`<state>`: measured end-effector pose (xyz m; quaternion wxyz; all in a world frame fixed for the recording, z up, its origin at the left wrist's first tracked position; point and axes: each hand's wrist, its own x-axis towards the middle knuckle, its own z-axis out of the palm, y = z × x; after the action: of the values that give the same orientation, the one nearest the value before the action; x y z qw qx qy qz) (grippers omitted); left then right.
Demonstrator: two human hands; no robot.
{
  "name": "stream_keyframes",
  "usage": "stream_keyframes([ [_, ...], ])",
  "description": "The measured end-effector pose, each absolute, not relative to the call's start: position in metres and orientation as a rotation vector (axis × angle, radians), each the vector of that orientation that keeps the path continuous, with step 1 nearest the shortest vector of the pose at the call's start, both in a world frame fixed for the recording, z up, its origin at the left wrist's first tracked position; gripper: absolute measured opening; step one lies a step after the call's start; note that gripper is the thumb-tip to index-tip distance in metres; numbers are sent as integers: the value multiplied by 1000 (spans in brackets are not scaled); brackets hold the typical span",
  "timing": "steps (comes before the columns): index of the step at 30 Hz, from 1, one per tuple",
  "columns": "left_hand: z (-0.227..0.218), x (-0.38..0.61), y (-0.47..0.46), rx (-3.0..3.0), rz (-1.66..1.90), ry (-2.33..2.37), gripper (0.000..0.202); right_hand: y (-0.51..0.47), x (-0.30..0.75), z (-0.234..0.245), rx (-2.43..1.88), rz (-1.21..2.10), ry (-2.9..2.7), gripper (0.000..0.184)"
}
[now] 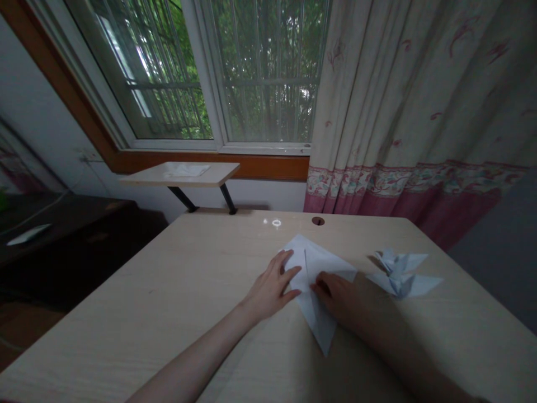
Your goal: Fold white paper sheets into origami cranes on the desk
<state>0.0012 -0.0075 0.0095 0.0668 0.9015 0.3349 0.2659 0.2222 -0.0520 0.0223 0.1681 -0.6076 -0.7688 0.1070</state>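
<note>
Pressing one folded white sheet [321, 263] flat on the desk [168, 291] are two hands: left hand [272, 286] spread on its left flap, right hand [348, 298] fingertips down beside the crease (neither pinches). One folded paper figure [400, 274] lies near, rightward.

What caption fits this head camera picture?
Left hand and right hand press a folded white paper on the desk, a paper figure beside it.
</note>
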Motion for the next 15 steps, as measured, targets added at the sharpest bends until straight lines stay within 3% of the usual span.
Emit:
stream_keyframes([
  [15,14,-1,-7,2722,839,920,48,-50,223,18,-1796,157,-2291,21],
])
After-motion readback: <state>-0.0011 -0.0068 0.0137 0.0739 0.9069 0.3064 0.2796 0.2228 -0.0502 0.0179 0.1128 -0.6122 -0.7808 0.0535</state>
